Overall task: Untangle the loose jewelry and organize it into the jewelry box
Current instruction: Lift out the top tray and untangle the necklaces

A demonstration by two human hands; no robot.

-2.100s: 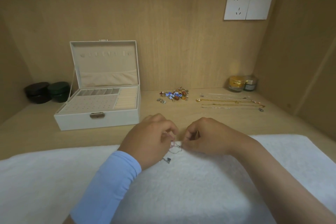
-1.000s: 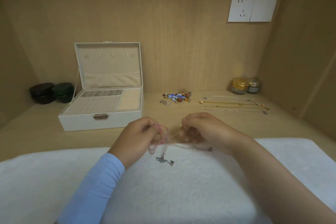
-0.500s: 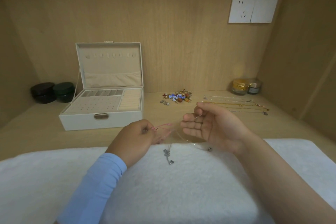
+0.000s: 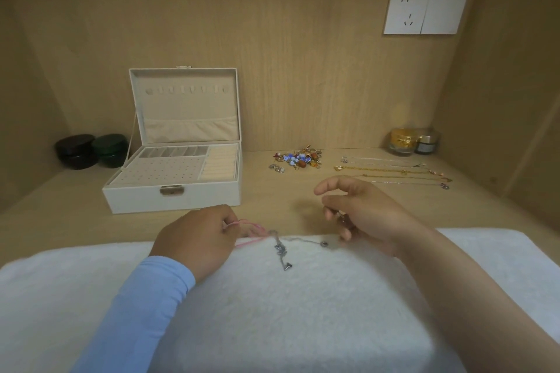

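Note:
My left hand [image 4: 200, 236] rests on the back edge of the white towel [image 4: 272, 312] and pinches a loop of pink cord [image 4: 250, 225]. The cord meets a thin silver chain [image 4: 303, 241], whose pendants [image 4: 283, 260] lie on the towel. My right hand [image 4: 366, 215] hovers to the right with index finger and thumb apart. Its lower fingers curl around a small glinting piece of the chain. The white jewelry box [image 4: 172, 191] stands open at the back left.
A heap of beaded jewelry [image 4: 298, 159] and several straightened necklaces [image 4: 394, 172] lie on the wooden shelf behind my hands. Two dark jars [image 4: 91, 150] stand in the left corner and two small jars [image 4: 412, 141] in the right. A wall socket [image 4: 424, 10] is above.
My hands have drawn further apart. The pink cord and the chain now stretch along the towel's edge. My right hand's index finger and thumb have opened, and the pendants have settled on the towel.

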